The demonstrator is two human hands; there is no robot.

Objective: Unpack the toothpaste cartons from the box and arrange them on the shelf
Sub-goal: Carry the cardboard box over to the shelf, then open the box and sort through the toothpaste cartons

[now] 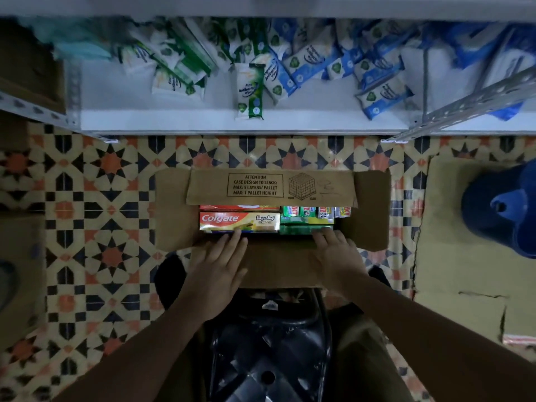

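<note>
An open cardboard box (371, 210) stands on the patterned floor below the shelf, its flaps spread out. Inside on the left lies a red and yellow Colgate toothpaste carton (239, 221), with another red carton just behind it. Green cartons (306, 229) and small upright packs fill the right side. My left hand (220, 268) lies flat on the near flap, its fingertips reaching the Colgate carton's edge. My right hand (336, 256) lies flat on the same flap, fingertips at the green cartons. Neither hand holds anything.
The white shelf (185, 117) ahead carries green and blue wipes packs (249, 91) toward its back and right, with bare board at the front left. A blue plastic container (501, 210) sits on flattened cardboard (446, 256) at right. A dark stool (269, 343) is below me.
</note>
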